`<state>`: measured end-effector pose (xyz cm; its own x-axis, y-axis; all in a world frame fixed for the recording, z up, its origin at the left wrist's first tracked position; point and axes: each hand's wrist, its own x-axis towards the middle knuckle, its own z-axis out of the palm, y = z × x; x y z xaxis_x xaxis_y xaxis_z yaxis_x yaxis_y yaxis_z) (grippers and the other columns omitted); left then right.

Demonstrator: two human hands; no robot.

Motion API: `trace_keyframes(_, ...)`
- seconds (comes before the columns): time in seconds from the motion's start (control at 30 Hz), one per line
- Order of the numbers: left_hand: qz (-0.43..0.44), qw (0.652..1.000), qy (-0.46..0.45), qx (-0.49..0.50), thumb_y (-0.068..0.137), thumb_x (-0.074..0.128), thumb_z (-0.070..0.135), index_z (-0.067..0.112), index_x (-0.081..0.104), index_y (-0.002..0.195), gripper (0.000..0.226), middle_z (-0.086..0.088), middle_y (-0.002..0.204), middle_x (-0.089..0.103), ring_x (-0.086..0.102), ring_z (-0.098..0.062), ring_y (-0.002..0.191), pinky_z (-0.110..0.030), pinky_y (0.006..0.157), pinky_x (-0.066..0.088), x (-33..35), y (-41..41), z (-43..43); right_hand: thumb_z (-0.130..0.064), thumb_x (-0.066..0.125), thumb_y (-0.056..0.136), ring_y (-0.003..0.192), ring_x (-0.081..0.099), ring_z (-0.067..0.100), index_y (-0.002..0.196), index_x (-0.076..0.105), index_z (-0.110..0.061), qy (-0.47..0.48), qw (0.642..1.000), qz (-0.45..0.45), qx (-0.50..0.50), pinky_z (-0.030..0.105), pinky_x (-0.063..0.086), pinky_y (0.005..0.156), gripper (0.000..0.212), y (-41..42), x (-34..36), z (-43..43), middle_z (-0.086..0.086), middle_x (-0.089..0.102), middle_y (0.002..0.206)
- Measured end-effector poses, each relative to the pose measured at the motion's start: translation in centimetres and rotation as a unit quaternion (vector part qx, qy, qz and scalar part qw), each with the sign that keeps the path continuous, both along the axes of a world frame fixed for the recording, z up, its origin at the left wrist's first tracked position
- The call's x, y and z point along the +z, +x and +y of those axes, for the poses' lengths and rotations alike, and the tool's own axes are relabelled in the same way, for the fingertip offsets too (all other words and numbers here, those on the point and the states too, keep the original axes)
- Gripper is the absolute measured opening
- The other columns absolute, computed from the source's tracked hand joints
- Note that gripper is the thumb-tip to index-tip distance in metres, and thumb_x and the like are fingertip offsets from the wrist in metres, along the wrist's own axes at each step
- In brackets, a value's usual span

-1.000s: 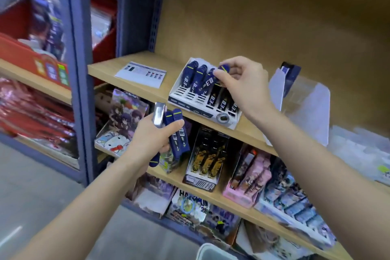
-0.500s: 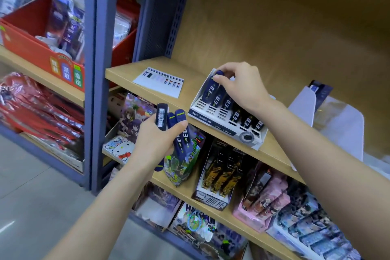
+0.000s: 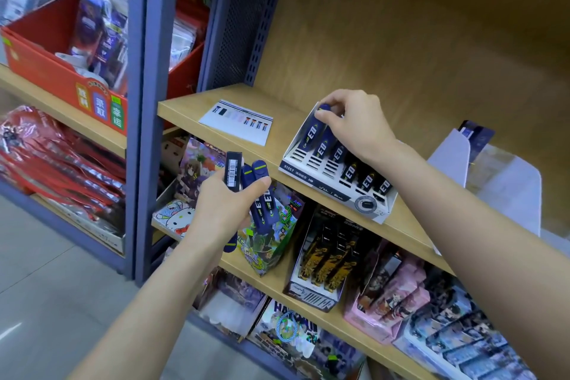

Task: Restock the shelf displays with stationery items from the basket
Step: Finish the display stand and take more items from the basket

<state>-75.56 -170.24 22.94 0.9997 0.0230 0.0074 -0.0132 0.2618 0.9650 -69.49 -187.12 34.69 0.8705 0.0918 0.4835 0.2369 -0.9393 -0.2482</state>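
I am reaching my right hand to the back of the white display tray, which is sitting on the upper shelf. Its fingers are curling round the top end of a dark blue lead case, pinching it between thumb and fingertips. That lead case is lying sloped in the tray with its lower end down among the slots. More cases of the same kind are lying side by side to its right, partly under my wrist. The slots at the tray's front left corner are showing bare. My left hand is hovering lower, in front of the shelf edge, and it is gripping a bundle of cases. The thumb is pressing across them, and one case is turning its barcode side toward me. A white printed card is lying flat on the upper shelf, left of the tray and apart from it. A folded white cardboard stand is standing to the tray's right. On the lower shelf a cartoon-cat pack, a green pack, a black-and-gold box and a pink box are lining up. Past the blue upright, a red box of packets is sitting on the neighbouring shelf.
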Motion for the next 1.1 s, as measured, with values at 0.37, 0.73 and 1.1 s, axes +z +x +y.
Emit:
trace_keyframes(0.37,0.011,0.999,-0.032,-0.007,0.087,0.067,0.014,0.008,0.056,0.088,0.012,0.011,0.039,0.037,0.027,-0.01,0.037,-0.018,0.037,0.029,-0.3,0.2,0.0,-0.025,0.071,0.083,0.078,0.058,0.019,0.087,0.06,-0.019,-0.06,0.998,0.013,0.018,0.035,0.05,0.075,0.012,0.4,-0.1,0.2,0.001,0.067,0.083)
trace_keyframes(0.73,-0.003,0.999,-0.037,-0.012,0.088,0.066,0.017,0.008,0.056,0.085,0.013,0.001,0.046,0.03,0.023,-0.015,0.042,-0.021,0.041,0.025,-0.4,0.2,0.4,-0.02,0.057,0.093,0.077,0.049,0.001,0.107,0.066,-0.016,-0.028,0.996,-0.029,0.081,0.01,0.035,0.073,0.017,-2.8,-1.9,1.8,-0.009,0.054,0.09)
trace_keyframes(1.1,-0.008,0.998,0.004,-0.062,0.084,0.07,0.013,0.009,0.046,0.075,0.026,0.007,0.043,0.031,0.025,-0.01,0.038,-0.019,0.038,0.026,0.0,-0.7,-0.7,-0.019,0.067,0.087,0.059,0.055,-0.004,0.08,0.066,-0.023,0.145,0.961,0.199,0.126,0.015,0.048,0.065,0.008,-5.9,-3.6,2.8,-0.008,0.064,0.07)
